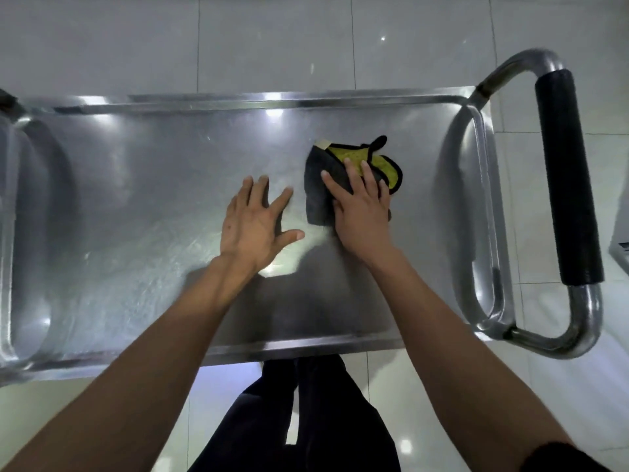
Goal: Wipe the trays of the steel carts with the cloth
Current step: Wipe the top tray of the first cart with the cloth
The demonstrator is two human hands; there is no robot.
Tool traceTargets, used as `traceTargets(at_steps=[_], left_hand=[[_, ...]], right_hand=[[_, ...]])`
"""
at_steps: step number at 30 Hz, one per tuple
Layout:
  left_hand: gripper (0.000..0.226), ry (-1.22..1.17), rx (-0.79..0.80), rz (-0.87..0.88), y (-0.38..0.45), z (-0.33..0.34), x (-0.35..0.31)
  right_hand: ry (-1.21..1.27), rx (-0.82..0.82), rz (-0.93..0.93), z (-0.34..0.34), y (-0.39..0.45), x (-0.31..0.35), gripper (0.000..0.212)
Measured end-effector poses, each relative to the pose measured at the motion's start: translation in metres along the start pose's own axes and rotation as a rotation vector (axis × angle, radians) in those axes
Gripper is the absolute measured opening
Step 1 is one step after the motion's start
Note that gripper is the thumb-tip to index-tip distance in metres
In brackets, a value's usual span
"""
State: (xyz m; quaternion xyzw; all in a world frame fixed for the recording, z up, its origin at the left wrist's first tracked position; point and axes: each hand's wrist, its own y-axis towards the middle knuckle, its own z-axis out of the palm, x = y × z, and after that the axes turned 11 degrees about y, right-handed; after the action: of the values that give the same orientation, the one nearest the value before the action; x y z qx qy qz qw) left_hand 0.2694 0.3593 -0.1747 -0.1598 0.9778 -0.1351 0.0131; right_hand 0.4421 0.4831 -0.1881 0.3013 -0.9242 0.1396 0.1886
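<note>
A steel cart's top tray (136, 185) fills the middle of the view, with a raised rim all round. A folded grey and yellow cloth (318, 185) with black edging lies on the tray's right half. My right hand (360, 206) presses flat on the cloth, fingers spread over its near right part. My left hand (253, 223) rests flat on the bare steel just left of the cloth, fingers apart and holding nothing.
The cart's push handle with a black foam grip (566, 175) sticks out at the right. A steel loop rail (483, 212) stands at the tray's right end. White floor tiles (272, 46) surround the cart. My dark trouser legs (306, 420) stand against the near rim.
</note>
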Motion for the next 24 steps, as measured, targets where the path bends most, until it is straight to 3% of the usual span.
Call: traceTargets(at_steps=[6,12,17,24], left_hand=[[0.085,-0.071,0.027,-0.031,0.003,0.003,-0.001],[0.084,-0.077,-0.066,-0.029,0.005,0.008,-0.002],[0.084,-0.088,0.007,-0.032,0.011,0.004,0.001],[0.081,-0.018,0.069,0.070,0.002,-0.008,0.014]], right_hand=[[0.010,-0.025,0.065,-0.005,0.092,0.015,0.055],[0.042,-0.038,-0.002,-0.007,0.139,0.018,0.057],[0.038,-0.020,-0.015,-0.005,0.118,0.017,0.055],[0.016,-0.027,0.011,0.011,0.011,0.017,0.053]])
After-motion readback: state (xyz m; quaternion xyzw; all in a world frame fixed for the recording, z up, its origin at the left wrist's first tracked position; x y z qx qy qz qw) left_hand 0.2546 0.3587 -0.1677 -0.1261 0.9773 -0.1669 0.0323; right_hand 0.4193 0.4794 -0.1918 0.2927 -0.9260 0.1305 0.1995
